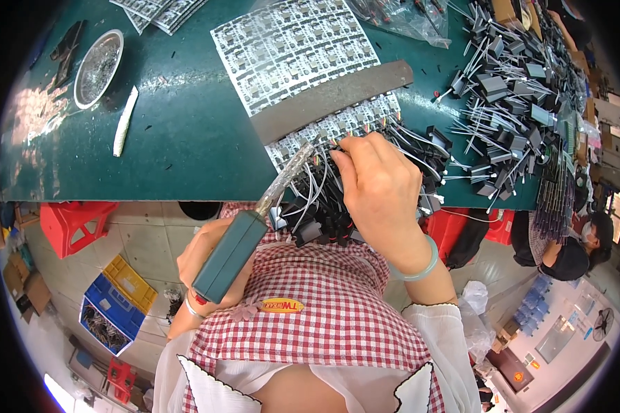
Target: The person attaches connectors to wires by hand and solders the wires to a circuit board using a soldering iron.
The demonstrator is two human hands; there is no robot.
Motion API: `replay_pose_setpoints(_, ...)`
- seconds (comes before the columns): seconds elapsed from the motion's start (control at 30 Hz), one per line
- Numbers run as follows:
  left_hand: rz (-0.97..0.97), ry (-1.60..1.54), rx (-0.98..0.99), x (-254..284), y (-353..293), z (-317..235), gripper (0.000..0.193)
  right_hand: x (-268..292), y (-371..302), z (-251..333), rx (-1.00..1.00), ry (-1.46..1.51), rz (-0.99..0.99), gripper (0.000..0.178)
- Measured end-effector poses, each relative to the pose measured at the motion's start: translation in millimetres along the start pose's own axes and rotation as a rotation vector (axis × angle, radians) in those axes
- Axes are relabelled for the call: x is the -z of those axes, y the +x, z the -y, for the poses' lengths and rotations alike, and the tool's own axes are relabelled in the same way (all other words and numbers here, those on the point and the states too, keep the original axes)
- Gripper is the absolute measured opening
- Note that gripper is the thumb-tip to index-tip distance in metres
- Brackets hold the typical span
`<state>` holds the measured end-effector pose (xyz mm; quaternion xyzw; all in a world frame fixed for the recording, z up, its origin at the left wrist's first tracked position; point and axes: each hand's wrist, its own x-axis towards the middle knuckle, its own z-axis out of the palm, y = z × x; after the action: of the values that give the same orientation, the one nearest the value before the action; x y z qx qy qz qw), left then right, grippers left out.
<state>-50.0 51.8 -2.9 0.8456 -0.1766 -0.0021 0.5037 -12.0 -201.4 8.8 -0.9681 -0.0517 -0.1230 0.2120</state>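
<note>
My left hand (198, 251) is wrapped round the green handle of a soldering iron (231, 255). The iron's foil-wrapped shaft (282, 180) slants up to the near edge of a white printed circuit board panel (293, 48). Just right of the tip, my right hand (384, 189) pinches a thin wire at that edge, its end partly hidden by the fingertips. A flat grey-brown bar (331, 98) lies across the panel. Several white and black wires with black plastic parts (317, 227) hang from the board over the table's front edge.
A heap of black plastic parts with white leads (506, 103) covers the table's right side. At the left are a metal dish (99, 69) and a pale strip (125, 122). More panels (165, 12) and a plastic bag (410, 20) lie at the back. A red stool (76, 224) stands below.
</note>
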Motion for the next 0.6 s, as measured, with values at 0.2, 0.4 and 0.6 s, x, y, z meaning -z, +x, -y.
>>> replay_pose_setpoints(0.2,0.015,0.033,-0.036,0.3,0.6,-0.8,0.026,-3.2,2.5,6.2,0.067,-0.101,-0.038,0.018)
replay_pose_setpoints(0.4,0.033,-0.007,-0.018,1.0,0.5,0.8,0.026,-4.6,2.7,5.6,0.100,-0.110,-0.034,0.018)
replay_pose_setpoints(0.6,0.035,-0.030,-0.025,-2.3,2.6,2.2,0.024,-3.2,1.0,4.6,0.115,-0.115,-0.001,0.013)
